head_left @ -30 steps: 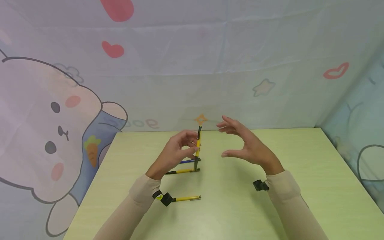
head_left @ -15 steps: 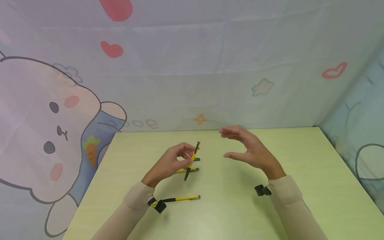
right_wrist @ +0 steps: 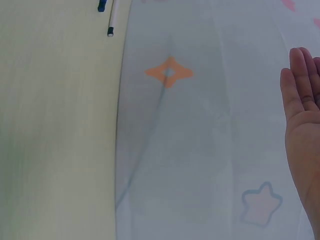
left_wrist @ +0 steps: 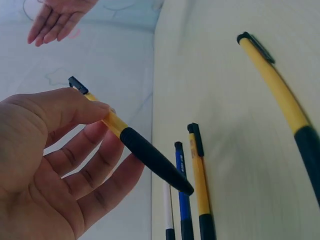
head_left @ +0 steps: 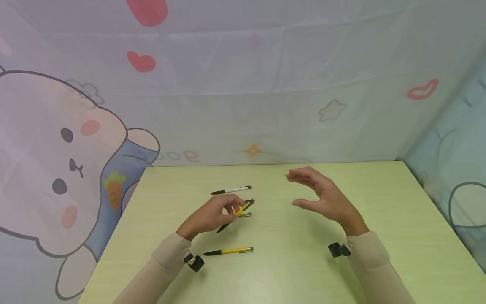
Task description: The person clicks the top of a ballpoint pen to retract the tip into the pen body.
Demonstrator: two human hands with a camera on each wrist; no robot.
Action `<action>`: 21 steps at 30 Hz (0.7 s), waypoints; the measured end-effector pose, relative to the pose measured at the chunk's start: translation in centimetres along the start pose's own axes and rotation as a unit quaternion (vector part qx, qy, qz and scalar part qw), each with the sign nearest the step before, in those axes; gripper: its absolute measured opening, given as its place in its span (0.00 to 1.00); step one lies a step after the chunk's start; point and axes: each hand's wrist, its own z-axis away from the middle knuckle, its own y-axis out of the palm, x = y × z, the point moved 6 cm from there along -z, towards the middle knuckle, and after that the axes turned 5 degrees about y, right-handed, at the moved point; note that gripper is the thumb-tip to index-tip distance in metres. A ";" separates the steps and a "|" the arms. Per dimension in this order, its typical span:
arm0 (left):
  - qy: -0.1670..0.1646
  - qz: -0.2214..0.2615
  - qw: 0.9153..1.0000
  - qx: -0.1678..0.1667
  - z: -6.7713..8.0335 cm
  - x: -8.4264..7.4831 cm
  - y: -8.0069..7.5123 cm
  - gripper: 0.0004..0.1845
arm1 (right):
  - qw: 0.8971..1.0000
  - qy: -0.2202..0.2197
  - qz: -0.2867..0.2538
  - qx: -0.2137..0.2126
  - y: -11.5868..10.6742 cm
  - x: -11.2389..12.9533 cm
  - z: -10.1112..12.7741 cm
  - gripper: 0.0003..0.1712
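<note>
My left hand pinches a yellow pen with a black grip between thumb and fingers. It holds the pen slanted low over the table, black tip toward me. The left wrist view shows the same pen crossing the curled fingers. Just under and behind it lie a yellow pen, a mostly hidden blue pen and a white pen. Another yellow pen lies nearer me. My right hand hovers open and empty to the right.
The pale green table ends at a cartoon-printed cloth wall at the back and both sides. Small black cameras sit on both wrists. In the right wrist view, my right hand faces the cloth, with pen ends at the top.
The pen stood upright in my left hand; it now slants almost flat and lower over the table. The white pen has come into view. My right hand sank slightly.
</note>
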 end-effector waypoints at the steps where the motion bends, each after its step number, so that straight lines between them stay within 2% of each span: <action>1: 0.001 -0.005 1.000 0.007 0.0 0.1 0.1 0.17 | 1.000 0.005 -0.001 -0.001 0.0 -0.2 0.2 0.42; 5: -0.002 -0.048 0.998 0.030 0.3 0.6 0.7 0.16 | 1.000 0.018 -0.002 -0.001 0.1 -0.8 1.0 0.43; 11: -0.014 -0.114 0.992 0.059 0.7 1.4 1.5 0.16 | 0.999 0.033 0.005 -0.005 0.3 -1.6 2.1 0.44; 17: 0.001 -0.176 0.981 0.075 1.0 2.0 2.2 0.14 | 0.998 0.060 0.004 -0.009 0.5 -1.5 2.9 0.43; 21: -0.003 -0.194 0.978 0.081 1.3 2.5 2.5 0.11 | 0.998 0.057 0.004 -0.011 0.5 -1.5 3.2 0.42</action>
